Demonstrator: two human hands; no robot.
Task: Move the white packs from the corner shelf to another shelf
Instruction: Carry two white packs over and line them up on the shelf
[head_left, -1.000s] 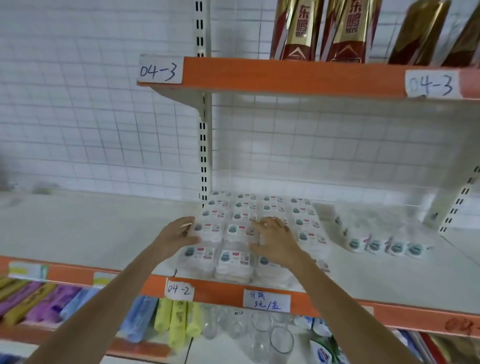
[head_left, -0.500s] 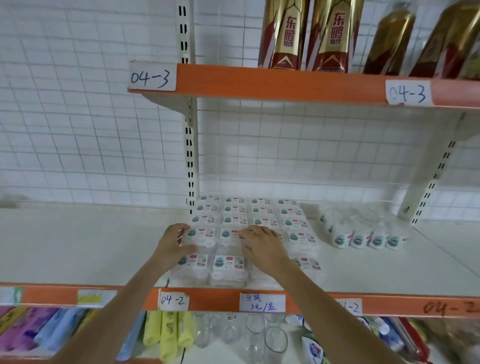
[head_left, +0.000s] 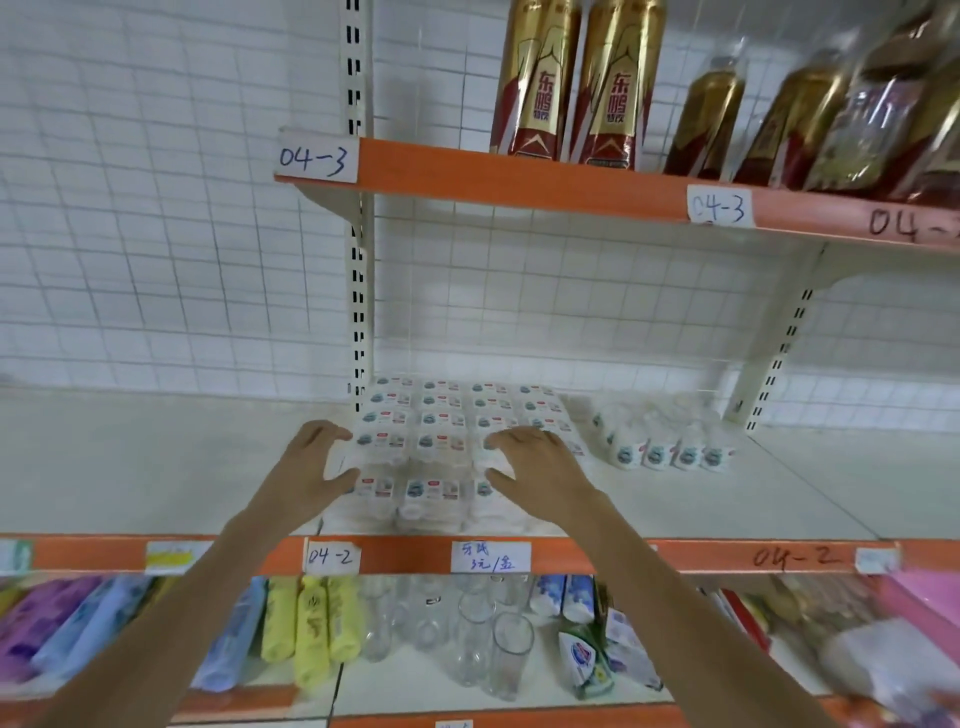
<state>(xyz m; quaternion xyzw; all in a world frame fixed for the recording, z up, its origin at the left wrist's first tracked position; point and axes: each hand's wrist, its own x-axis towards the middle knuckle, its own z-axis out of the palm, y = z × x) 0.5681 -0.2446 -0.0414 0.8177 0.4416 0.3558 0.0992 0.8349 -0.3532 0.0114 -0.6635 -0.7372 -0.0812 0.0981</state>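
Observation:
Several white packs (head_left: 441, 415) with small printed labels lie in tight rows on the cream shelf (head_left: 156, 467) marked 04-2, against the upright post. My left hand (head_left: 311, 467) grips the left end of the second row from the front, fingers curled over its edge. My right hand (head_left: 537, 462) lies over the right part of the same row, with fingers on top and thumb at the front, pinching a pack. The front row sits below both hands.
A smaller group of white packs (head_left: 660, 447) lies to the right. Gold and red cans (head_left: 576, 83) and bottles stand on the orange-edged shelf above. Glass tumblers (head_left: 483, 639) and coloured packets fill the shelf below. A wide stretch of shelf runs left.
Both hands have stayed on the packs while the view shifted. My left hand's fingers have closed further round the left end of the row.

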